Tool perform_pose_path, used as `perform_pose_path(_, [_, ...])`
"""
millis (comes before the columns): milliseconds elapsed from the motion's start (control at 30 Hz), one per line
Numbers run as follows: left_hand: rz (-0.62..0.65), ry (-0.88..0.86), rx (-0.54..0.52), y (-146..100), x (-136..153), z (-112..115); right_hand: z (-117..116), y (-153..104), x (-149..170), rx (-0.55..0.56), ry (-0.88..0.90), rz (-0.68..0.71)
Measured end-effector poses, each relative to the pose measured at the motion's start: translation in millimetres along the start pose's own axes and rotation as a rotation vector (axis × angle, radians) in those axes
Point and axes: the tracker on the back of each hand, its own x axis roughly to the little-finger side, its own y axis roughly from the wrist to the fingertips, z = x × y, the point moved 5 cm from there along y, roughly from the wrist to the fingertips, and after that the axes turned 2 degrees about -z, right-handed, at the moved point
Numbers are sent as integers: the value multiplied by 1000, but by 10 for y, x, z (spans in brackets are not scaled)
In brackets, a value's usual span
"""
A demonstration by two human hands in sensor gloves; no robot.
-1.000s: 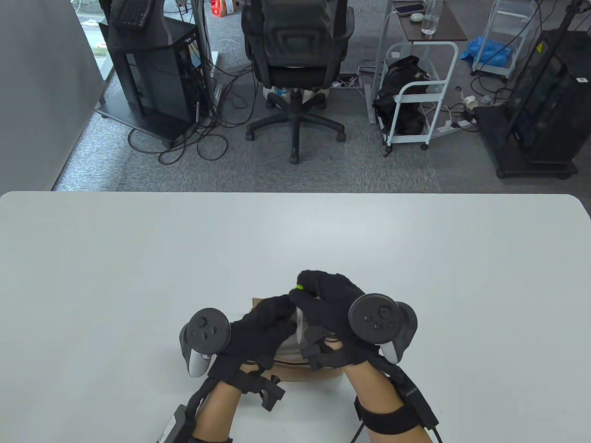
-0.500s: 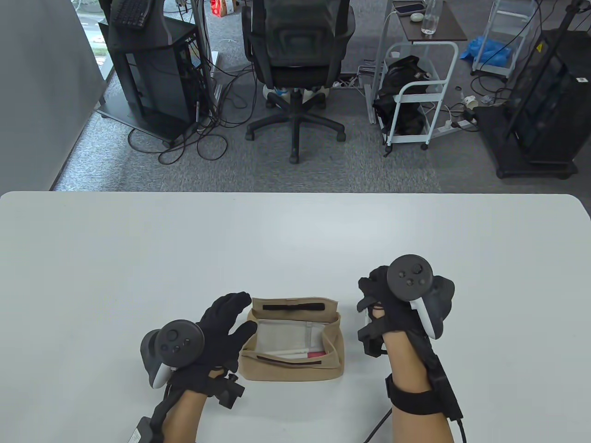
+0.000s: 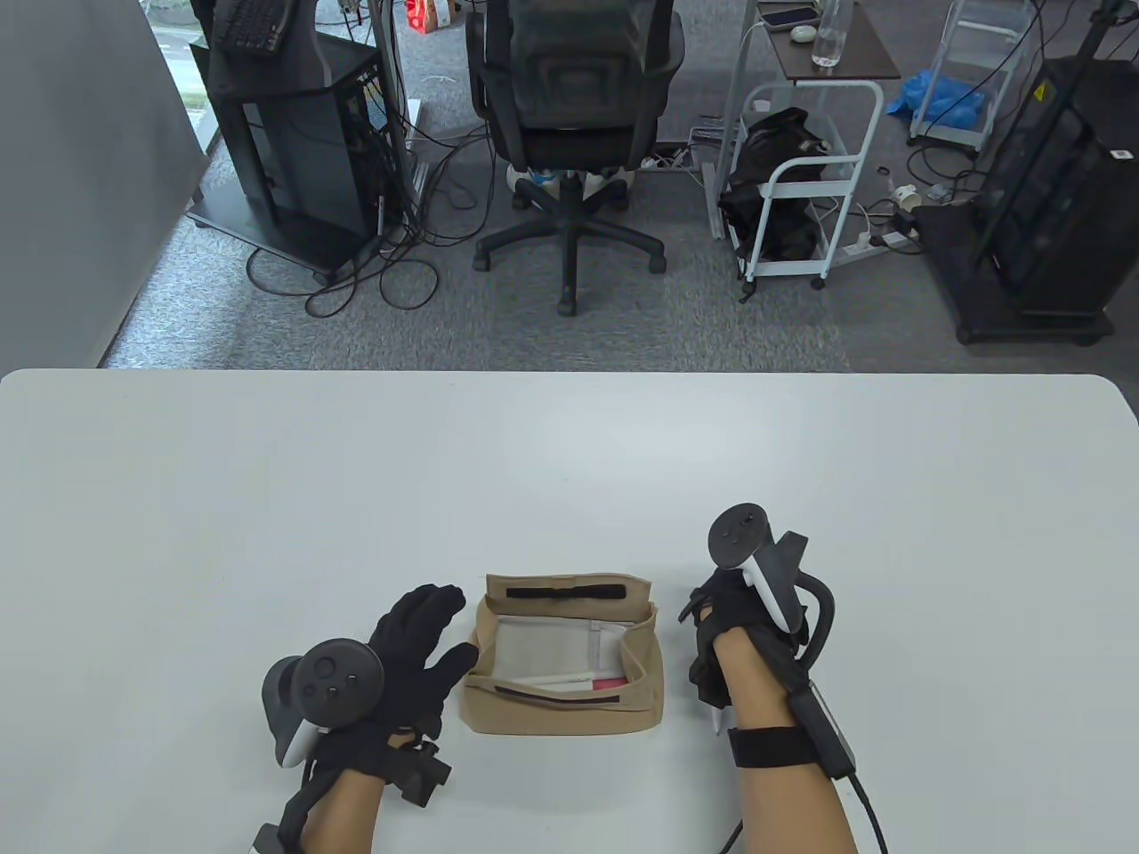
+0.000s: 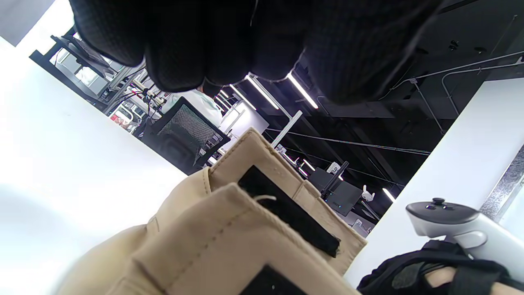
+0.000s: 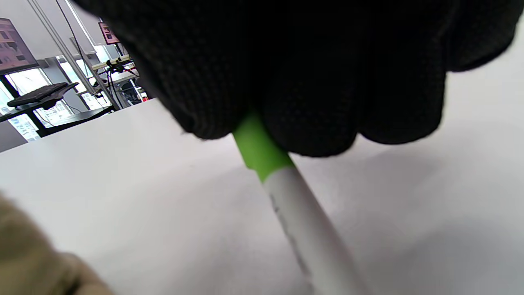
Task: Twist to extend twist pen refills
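A tan fabric pencil case (image 3: 564, 660) lies open on the white table, with a white pen with a red end (image 3: 574, 682) inside it. My right hand (image 3: 725, 640), to the right of the case, grips a white pen with a green end (image 5: 286, 200); its tip (image 3: 718, 719) pokes out below the fist towards me. My left hand (image 3: 418, 645) rests on the table just left of the case with the fingers spread, holding nothing. The case also shows in the left wrist view (image 4: 229, 229).
The white table (image 3: 569, 463) stretches away beyond the hands. Past its far edge stand an office chair (image 3: 569, 133), a white cart (image 3: 801, 178) and computer racks on the floor.
The hands were together over the case, holding the green-ended pen. They parted: the left hand moved off to the left, the right hand carried the pen to the right and turned it.
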Motion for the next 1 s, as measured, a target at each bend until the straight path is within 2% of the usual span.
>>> perform_pose_path(433, [-13,-80,-6,-5,45,-38,-307,87,-65,16,-171,-33])
perform_pose_path(767, [-8,-42,2,-3,38,-23,-331,50,-131,60,-230,-22])
perform_pose_path(867, [-8,-45,1,-4,37,-27,-226,46,-77,72,-172,-34])
perform_pose_path(1000, [-5,-64,-5,-1,33,-36,113,-56,-55,111,-59,-9])
